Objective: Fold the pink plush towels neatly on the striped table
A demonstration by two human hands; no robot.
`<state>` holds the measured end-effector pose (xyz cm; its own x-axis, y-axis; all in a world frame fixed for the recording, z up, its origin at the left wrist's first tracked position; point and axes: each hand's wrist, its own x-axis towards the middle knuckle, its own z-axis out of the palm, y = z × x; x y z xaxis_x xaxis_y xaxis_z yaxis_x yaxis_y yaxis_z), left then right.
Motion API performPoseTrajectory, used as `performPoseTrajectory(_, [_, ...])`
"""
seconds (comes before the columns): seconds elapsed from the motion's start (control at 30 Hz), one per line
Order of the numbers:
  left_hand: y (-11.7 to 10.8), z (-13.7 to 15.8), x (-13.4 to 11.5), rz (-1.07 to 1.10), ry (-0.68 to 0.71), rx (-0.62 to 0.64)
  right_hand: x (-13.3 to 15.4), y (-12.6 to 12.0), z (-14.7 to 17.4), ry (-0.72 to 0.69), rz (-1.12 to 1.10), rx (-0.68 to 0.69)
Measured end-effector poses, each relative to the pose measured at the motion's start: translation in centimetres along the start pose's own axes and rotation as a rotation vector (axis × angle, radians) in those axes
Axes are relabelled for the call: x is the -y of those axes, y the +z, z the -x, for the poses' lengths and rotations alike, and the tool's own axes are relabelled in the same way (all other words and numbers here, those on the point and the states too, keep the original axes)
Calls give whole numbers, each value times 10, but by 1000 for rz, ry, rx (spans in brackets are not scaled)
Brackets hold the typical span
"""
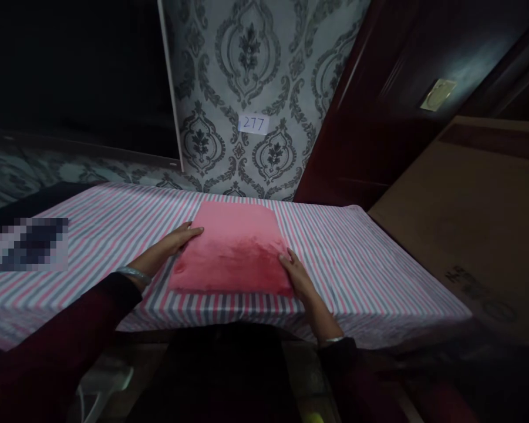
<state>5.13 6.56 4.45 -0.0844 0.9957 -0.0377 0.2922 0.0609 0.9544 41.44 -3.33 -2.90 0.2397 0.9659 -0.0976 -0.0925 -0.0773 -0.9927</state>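
A pink plush square [233, 247], either a flat cushion or a folded fleece cloth, lies flat near the front edge of the striped tablecloth. Its near right part shows darker, brushed pile. My left hand [184, 237] grips its left side, thumb on top and the other fingers along the edge. On the opposite side, my right hand [296, 275] holds the right edge near the front corner, its thumb on the plush. The undersides of the fingers are partly hidden.
A striped tablecloth [347, 264] covers the table. On the right stands a big cardboard box [462, 217]. Behind are a patterned wall with a "277" paper label [253, 123] and a dark screen [79, 76]. A pixelated patch [32, 244] hides something at left.
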Motion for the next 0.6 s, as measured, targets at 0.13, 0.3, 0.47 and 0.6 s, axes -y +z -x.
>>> performPoseTrajectory(0.13, [30,-24,-38,-658,275,39,-2,6,19,-116,157,-19])
performPoseTrajectory(0.3, [117,-24,-72,-933,697,622,5,17,31,-266,426,-94])
performPoseTrajectory(0.47, [178,-22,-72,-950,890,878,19,25,55,-682,870,-75])
performPoseTrajectory(0.6, [182,-26,-47,-942,998,843,13,31,66,-801,1073,248])
